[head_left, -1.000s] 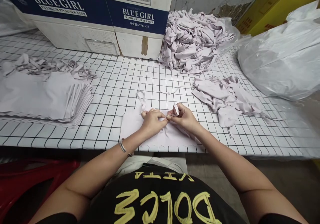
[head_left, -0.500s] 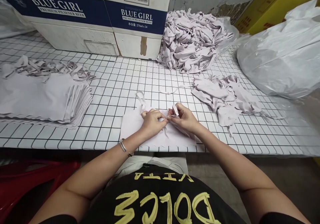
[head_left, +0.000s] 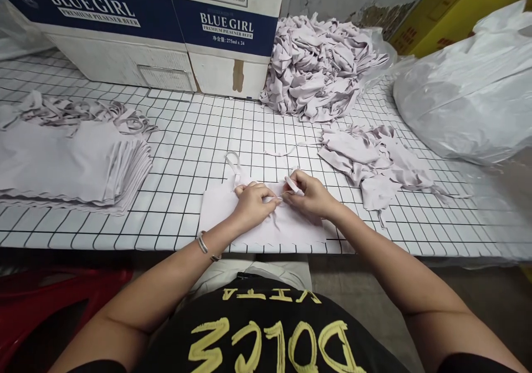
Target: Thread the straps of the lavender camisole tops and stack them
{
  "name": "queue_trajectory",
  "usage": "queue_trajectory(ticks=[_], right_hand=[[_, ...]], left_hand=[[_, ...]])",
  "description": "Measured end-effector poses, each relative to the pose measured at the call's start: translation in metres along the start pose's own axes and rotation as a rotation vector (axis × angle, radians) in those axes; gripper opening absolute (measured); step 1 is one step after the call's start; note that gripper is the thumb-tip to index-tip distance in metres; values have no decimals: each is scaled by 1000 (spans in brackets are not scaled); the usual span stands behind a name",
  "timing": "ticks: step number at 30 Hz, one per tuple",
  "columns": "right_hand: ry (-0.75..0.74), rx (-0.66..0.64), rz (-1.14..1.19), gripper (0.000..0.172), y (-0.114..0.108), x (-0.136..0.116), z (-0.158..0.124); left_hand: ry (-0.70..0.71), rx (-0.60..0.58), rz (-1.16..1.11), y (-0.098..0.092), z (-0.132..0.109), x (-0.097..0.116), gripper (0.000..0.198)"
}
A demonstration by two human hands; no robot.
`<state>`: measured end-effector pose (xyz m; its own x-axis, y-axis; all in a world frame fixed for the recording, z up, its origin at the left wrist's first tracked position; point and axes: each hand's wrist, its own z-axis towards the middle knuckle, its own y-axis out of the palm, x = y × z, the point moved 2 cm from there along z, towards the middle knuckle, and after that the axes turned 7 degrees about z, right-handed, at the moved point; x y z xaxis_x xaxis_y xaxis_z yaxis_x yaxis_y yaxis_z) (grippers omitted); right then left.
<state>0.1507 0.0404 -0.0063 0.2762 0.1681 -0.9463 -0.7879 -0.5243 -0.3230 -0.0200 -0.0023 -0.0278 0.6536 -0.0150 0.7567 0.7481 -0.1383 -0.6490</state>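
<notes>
A pale pink camisole with thin straps lies flat at the table's front edge. One loose strap loops up beyond my left hand, whose thumb and fingers are pinched on the camisole's upper edge. Close by on the right, my right hand is closed, with its fingertips at the same edge. The other strap bends up by my right fingers. Between the two hands a small gap shows thin pale material, too fine to make out. My fingers cover part of the neckline.
At left lies a stack of similar camisoles. A cardboard beer box stands behind it. A large fabric heap, a smaller fabric pile and a white plastic bag occupy the right of the checked tablecloth.
My right hand has shifted slightly right, opening a small gap from the left fingertips. The strap by it has tilted. My left hand stays nearly in place.
</notes>
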Motion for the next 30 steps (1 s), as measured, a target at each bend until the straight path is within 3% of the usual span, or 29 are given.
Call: queue_trajectory(ticks=[5, 22, 26, 30], right_hand=[[9, 9, 201, 32, 3, 4, 1], [-12, -26, 174, 30, 12, 6, 2], [-22, -27, 104, 28, 12, 4, 1], [-60, -74, -162, 24, 10, -6, 1]], left_hand=[[8, 2, 23, 1, 0, 1, 13], [3, 21, 45, 2, 1, 1, 10], [13, 36, 47, 4, 1, 1, 11], [15, 56, 59, 5, 1, 0, 12]])
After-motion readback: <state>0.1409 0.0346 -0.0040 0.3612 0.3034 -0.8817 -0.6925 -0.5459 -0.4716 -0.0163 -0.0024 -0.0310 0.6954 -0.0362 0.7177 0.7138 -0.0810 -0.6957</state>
